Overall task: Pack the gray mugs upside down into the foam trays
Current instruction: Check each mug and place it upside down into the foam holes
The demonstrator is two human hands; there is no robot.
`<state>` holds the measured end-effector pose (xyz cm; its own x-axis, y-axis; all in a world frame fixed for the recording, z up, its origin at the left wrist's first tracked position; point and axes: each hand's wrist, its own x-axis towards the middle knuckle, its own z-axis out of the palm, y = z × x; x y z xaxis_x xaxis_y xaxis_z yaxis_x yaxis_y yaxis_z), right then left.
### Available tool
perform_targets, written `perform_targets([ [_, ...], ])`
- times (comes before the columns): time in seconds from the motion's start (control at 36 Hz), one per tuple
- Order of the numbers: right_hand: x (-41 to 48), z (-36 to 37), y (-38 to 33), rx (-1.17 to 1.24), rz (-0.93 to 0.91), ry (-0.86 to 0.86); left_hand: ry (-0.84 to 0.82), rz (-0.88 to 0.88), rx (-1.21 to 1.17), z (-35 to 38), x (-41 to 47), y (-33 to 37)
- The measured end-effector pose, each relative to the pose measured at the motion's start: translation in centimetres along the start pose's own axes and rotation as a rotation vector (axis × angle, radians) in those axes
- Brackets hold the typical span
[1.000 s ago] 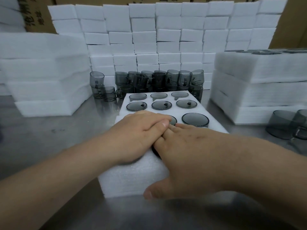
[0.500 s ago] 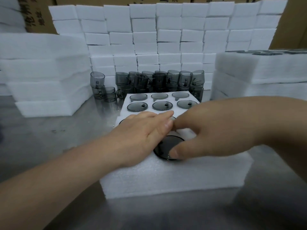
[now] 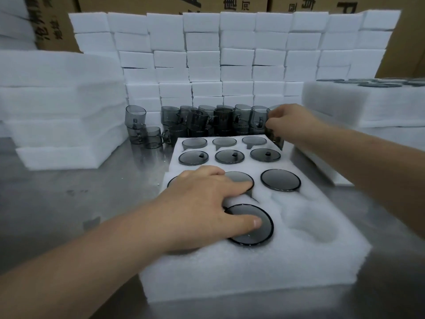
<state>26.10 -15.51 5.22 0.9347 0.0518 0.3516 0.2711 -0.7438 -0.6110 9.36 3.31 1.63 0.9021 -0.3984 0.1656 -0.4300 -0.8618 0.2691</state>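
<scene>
Gray mug, blurred and half hidden, was pinched by curled fingers of the right hand; the left hand pressed straight fingers across the foam tray, hiding mugs.

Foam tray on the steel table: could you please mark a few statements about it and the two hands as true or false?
1. The front right pocket of the foam tray is empty. True.
2. The right hand lies flat on the tray. False: it grips a loose mug beyond the tray's far right corner.
3. The left hand rests on the tray, thumb on the front middle mug. True.
4. The packed mugs sit rims up. False: their flat bases face up.
</scene>
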Motion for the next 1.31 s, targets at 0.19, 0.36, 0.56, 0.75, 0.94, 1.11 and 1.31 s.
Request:
perform_targets([
  [0.19, 6.1, 2.0, -0.2, -0.3, -0.042, -0.103, 0.031, 0.031, 0.011, 0.3, 0.2, -0.2],
  [0.36, 9.1, 4.0, -0.4, -0.502, -0.028, -0.209, 0.091, 0.058, 0.011, 0.7, 0.2, -0.6],
  [0.56, 10.4, 4.7, 0.6, -0.522, -0.007, -0.229, 0.094, 0.072, -0.008, 0.8, 0.2, -0.6],
  [0.75, 10.3, 4.0, 0.3, -0.605, -0.048, -0.128, 0.076, 0.062, -0.001, 0.8, 0.2, -0.7],
  [0.94, 8.2, 1.9, -2.1, -0.539, -0.247, 0.154, 0.005, 0.047, 0.079, 0.3, 0.1, -0.2],
  [1.11, 2.3, 0.3, -4.7, -0.28, -0.376, 0.364, -0.04, -0.031, 0.012, 0.1, -0.1, 0.0],
  [1.31, -9.6, -1.2, -5.9, 0.141, -0.425, 0.369, 0.009, -0.055, -0.181, -0.1, -0.3, -0.2],
])
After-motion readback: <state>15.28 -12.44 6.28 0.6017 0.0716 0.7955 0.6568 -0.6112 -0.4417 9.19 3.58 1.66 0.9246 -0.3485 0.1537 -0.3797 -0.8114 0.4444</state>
